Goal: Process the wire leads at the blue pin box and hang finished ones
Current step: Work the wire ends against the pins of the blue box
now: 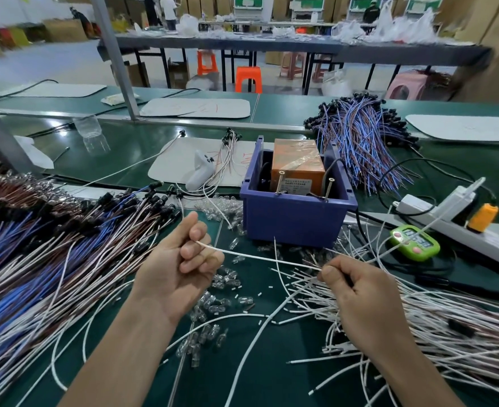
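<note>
A single white wire lead (260,257) is held taut between both hands above the green bench mat (260,362), just in front of the blue pin box (295,218). The left hand (180,268) is curled closed, with one end of the lead pinched between thumb and forefinger; the right hand (357,292) is likewise closed, the other end being gripped at the fingertips. The box sits past the hands at bench centre, with an orange block (298,163) inside it and two upright screws (280,182) at its near inner edge. A thick pile of blue, brown and white leads with black caps (51,245) is spread over the whole left side, its edge reaching nearly to the left wrist. A loose heap of white leads (433,327) is fanned out on the right, under and beyond the right hand. Small clear glass bulbs (213,306) and cut white sleeve bits are scattered on the mat between the forearms and around the box's near left corner. Bare mat is left only in the narrow strip between the two arms at bottom centre. A green digital timer (415,243) lies right of the box, beside a white power strip (448,215). Another bundle of blue and brown leads (362,136) is laid behind the box on the right.
</note>
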`<state>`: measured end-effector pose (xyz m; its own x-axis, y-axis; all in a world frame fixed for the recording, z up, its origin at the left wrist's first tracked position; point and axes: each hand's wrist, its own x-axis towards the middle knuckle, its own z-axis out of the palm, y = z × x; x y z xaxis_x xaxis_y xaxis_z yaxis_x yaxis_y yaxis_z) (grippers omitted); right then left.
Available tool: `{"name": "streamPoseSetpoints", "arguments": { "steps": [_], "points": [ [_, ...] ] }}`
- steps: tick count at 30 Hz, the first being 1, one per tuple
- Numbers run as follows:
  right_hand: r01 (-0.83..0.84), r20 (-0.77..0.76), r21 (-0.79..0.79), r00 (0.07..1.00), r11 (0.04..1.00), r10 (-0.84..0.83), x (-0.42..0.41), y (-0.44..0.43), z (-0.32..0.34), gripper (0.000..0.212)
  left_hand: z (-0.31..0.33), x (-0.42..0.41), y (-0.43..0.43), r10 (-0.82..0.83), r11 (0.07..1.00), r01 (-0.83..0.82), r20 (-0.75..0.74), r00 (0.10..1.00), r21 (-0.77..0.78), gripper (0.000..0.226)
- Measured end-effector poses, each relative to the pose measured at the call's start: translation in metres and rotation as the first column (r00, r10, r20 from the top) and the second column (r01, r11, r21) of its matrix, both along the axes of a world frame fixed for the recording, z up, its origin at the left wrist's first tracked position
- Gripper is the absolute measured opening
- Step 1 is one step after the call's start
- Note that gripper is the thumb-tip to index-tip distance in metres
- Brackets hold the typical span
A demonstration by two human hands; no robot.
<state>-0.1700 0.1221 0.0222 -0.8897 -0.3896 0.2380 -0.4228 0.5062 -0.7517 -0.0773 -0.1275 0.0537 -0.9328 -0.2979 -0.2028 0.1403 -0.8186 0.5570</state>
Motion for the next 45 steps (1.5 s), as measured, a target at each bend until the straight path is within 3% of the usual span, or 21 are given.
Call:
{"name": "streamPoseSetpoints", "arguments": {
  "steps": [8, 12, 15, 18, 22, 28, 31, 32, 33, 36, 37, 42, 45],
  "points": [
    [0.004, -0.005, 0.011, 1.0, 1.0, -0.004, 0.0, 0.0, -0.001, 0.026, -0.004, -0.002, 0.004, 0.084, 0.992, -0.073, 0.104, 0.991, -0.107, 0.051],
    [0.018, -0.002, 0.024, 1.0, 1.0, -0.018, 0.0, 0.0, -0.001, 0.027, -0.004, -0.001, 0.005, 0.096, 0.995, -0.096, -0.005, 0.995, -0.031, 0.042],
    [0.026, -0.003, 0.027, 1.0, 0.999, -0.025, 0.001, -0.001, -0.001, 0.027, -0.002, 0.001, 0.001, 0.038, 0.996, -0.044, -0.081, 0.996, -0.077, 0.029],
    [0.03, -0.001, 0.027, 1.0, 0.999, -0.03, 0.001, -0.001, 0.0, 0.027, -0.006, 0.004, -0.002, -0.032, 0.99, 0.013, -0.13, 0.991, -0.141, 0.05],
    [0.024, 0.008, 0.018, 1.0, 1.0, -0.024, 0.002, -0.002, 0.001, 0.027, -0.007, 0.004, -0.001, -0.095, 0.985, 0.065, -0.184, 0.978, -0.162, 0.041],
    [0.001, 0.047, -0.004, 0.999, 1.0, -0.001, 0.002, -0.001, 0.002, 0.022, -0.004, 0.005, 0.002, -0.054, 0.943, 0.025, -0.077, 0.996, -0.331, 0.04],
    [0.058, 0.111, -0.178, 0.993, 0.982, -0.038, 0.002, 0.0, 0.01, 0.024, 0.003, 0.005, 0.004, 0.002, 0.913, 0.003, 0.012, 1.0, -0.409, 0.015],
    [0.097, 0.103, -0.236, 0.992, 0.967, -0.074, 0.001, 0.002, 0.013, 0.024, 0.006, 0.005, 0.007, 0.053, 0.882, -0.023, 0.051, 0.997, -0.471, 0.005],
    [0.135, 0.079, -0.284, 0.99, 0.949, -0.117, 0.0, 0.003, 0.017, 0.021, 0.008, 0.004, 0.011, 0.132, 0.799, -0.053, 0.089, 0.987, -0.599, 0.012],
    [0.137, -0.03, -0.368, 0.987, 0.92, -0.159, -0.006, 0.006, 0.036, 0.016, 0.013, 0.001, 0.029, 0.396, 0.354, -0.082, 0.07, 0.915, -0.932, 0.031],
    [0.092, -0.068, -0.365, 0.99, 0.927, -0.125, -0.009, 0.006, 0.044, 0.017, 0.016, 0.0, 0.035, 0.421, 0.248, -0.085, 0.028, 0.907, -0.965, 0.033],
    [-0.065, -0.149, -0.169, 0.988, 0.984, 0.039, -0.034, 0.002, 0.091, 0.015, 0.044, -0.019, 0.044, 0.401, -0.098, -0.057, -0.092, 0.912, -0.994, 0.03],
    [-0.061, -0.207, 0.02, 0.976, 0.998, 0.063, -0.044, -0.004, 0.11, 0.015, 0.05, -0.034, 0.043, 0.46, -0.22, -0.045, -0.145, 0.876, -0.974, 0.024]
  ]
}}
